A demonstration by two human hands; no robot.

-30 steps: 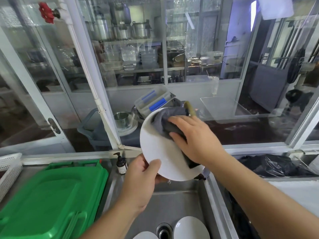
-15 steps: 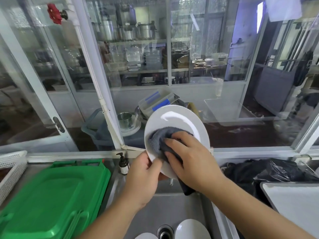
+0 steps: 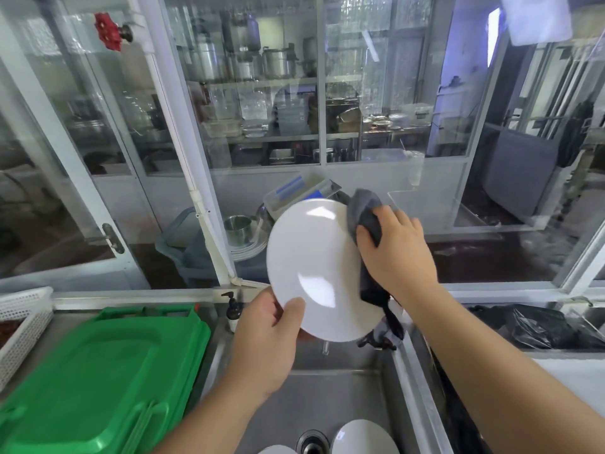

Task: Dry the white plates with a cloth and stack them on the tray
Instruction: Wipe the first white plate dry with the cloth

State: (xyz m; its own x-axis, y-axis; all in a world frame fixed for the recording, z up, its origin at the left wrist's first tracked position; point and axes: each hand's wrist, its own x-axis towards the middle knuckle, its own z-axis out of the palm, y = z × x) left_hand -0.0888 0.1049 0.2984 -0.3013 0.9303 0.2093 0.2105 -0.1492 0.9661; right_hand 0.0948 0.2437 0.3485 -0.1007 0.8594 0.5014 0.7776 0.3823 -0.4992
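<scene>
A person holds a white plate up above a stainless-steel sink, tilted so that its glossy face is toward the camera. The left hand grips the plate at its lower left rim, thumb curled over the front and fingers hidden behind it. The right hand presses a grey cloth against the plate's right edge; its fingers are curled into the cloth, which bunches above the knuckles and hangs down below the wrist behind the plate. Down in the sink, two more white plates lie beside the drain, one to its right and a sliver of another at the bottom edge of the view. To the left of the sink a green plastic tray rests on the desk, with a white perforated basket just beyond its far left corner. A small dark pump bottle stands at the back of the sink, near the left hand. Behind the glass window are metal pots and a stack of dishes.
</scene>
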